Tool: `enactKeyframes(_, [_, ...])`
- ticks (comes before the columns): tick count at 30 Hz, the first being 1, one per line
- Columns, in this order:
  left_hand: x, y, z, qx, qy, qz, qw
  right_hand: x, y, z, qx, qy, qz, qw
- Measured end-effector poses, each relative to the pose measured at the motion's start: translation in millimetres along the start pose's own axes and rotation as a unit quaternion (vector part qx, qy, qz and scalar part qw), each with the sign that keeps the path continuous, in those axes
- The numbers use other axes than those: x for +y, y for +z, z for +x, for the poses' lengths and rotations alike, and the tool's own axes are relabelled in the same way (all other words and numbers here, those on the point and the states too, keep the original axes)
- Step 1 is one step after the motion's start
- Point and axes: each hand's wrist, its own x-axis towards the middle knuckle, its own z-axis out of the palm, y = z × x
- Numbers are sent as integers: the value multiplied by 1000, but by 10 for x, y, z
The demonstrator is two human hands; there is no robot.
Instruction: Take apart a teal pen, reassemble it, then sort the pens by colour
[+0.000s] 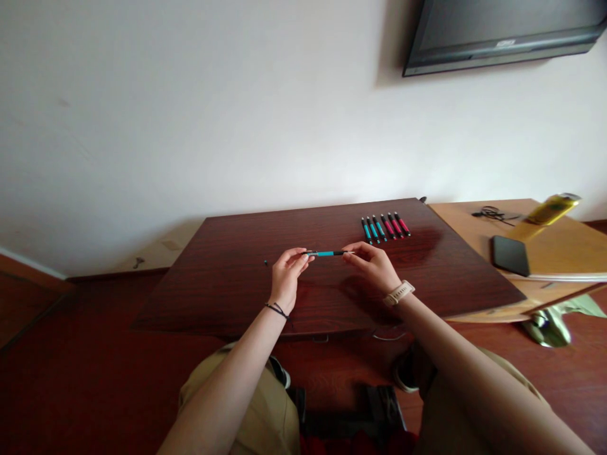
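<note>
Pen ends: both tips of the teal pen [326, 253] vanish inside the fingertips of the left hand [287, 275] and right hand [374, 265].
Small dark speck [265, 261]: too tiny to identify.
Screen [502, 31]: cut off by the top edge.
Row of pens [385, 227]: markings too small to read.
Table underside: blocked by knees.

Head camera looks forward and down over the table [227, 284].

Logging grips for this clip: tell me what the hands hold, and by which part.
Both hands hold one teal pen level above the dark table: left hand pinches its left end, right hand its right end, with the fingers.
</note>
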Motion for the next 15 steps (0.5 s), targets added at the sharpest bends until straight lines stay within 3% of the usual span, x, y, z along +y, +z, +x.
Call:
enactKeyframes(7, [10, 11, -16, -11, 5, 12, 1000, -55, 19, -42, 11, -1, -104, 995])
enactKeyframes(15, [1, -3, 4, -21, 12, 18, 1000, -100, -3, -57, -42, -6, -94, 995])
